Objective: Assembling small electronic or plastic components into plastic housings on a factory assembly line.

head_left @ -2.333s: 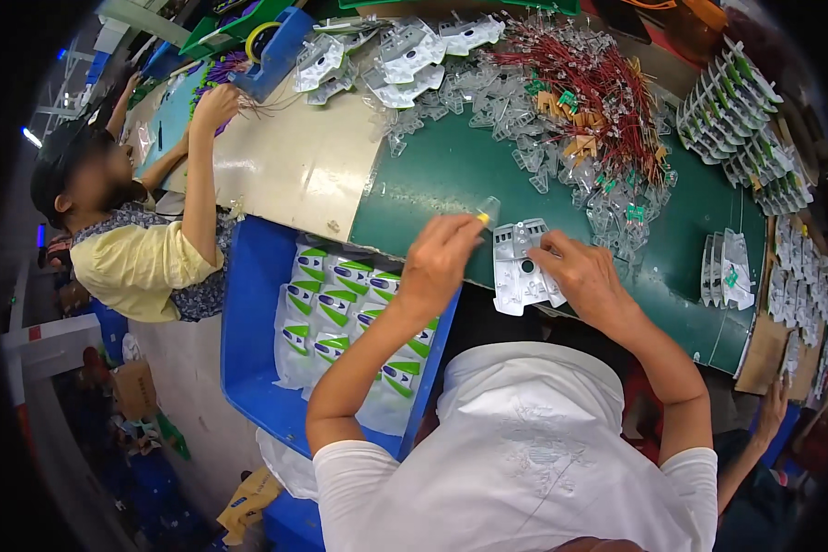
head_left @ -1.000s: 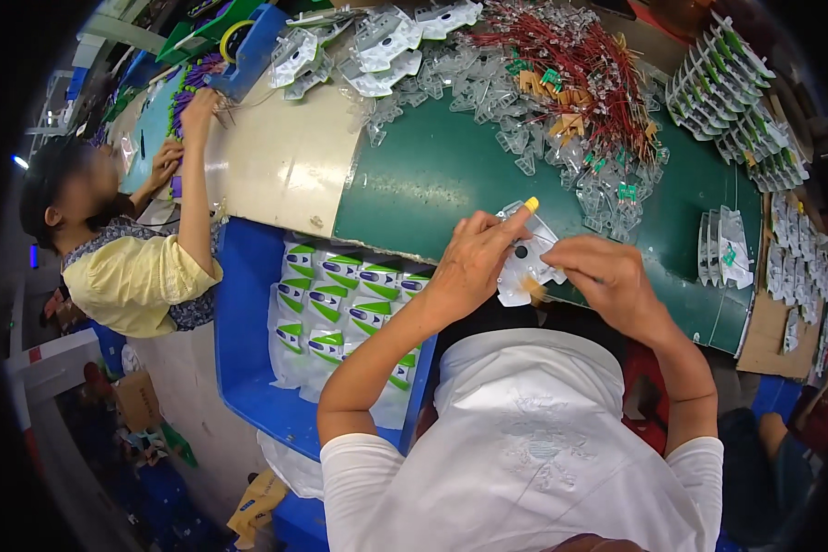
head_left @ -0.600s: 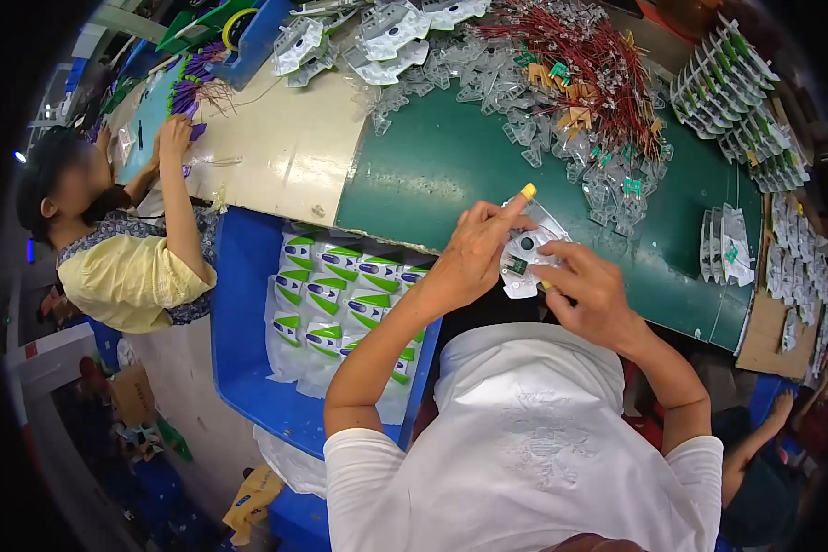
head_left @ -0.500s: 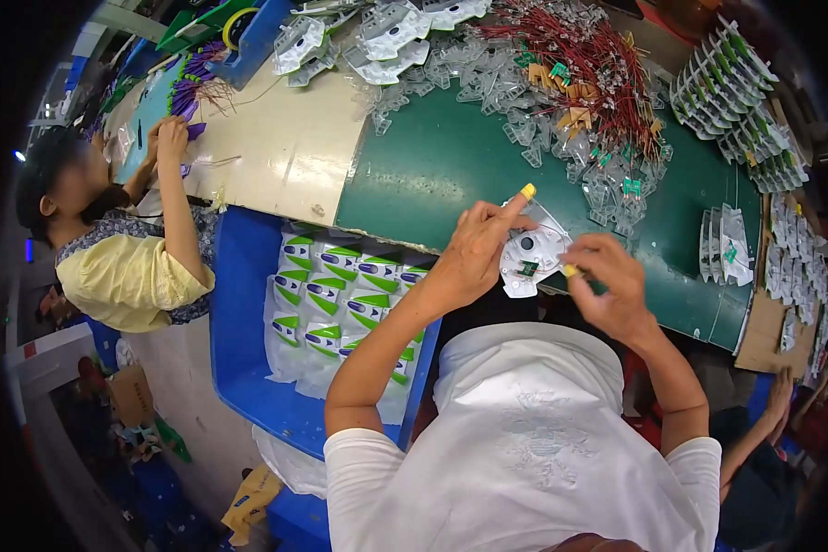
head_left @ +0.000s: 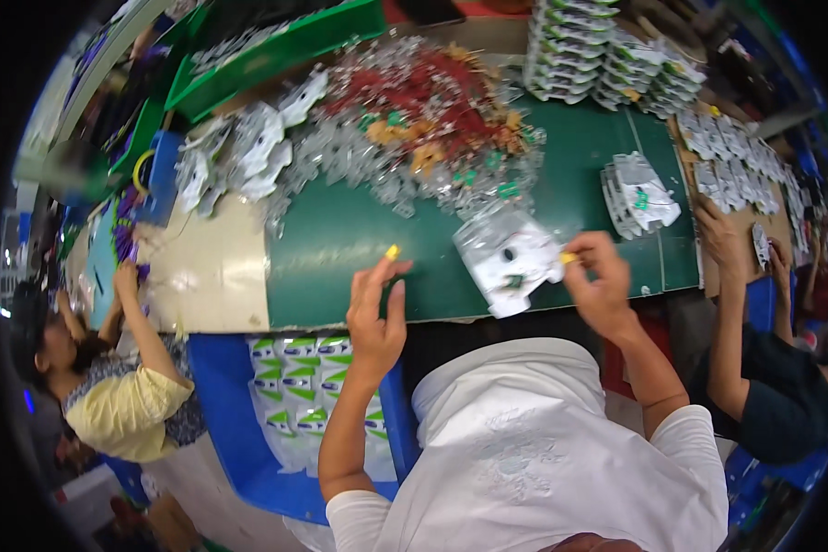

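Observation:
A white plastic housing with a dark round hole and a small green circuit board lies at the front edge of the green work surface. My right hand pinches its right edge between thumb and a finger with a yellow fingertip cover. To the left, apart from the housing, is my left hand, its fingers spread and nothing in them; one finger wears a yellow cover too. Beyond the housing spreads a pile of clear plastic pieces mixed with red wires and small green boards.
At my left stands a blue bin of bagged white-and-green items. White housings are stacked at the right and far right. A green tray sits at the back left. Co-workers sit on both sides, one in a yellow top.
My left hand has let go of the housing and moved left. My right hand still pinches its edge. The whole view has swung to the right.

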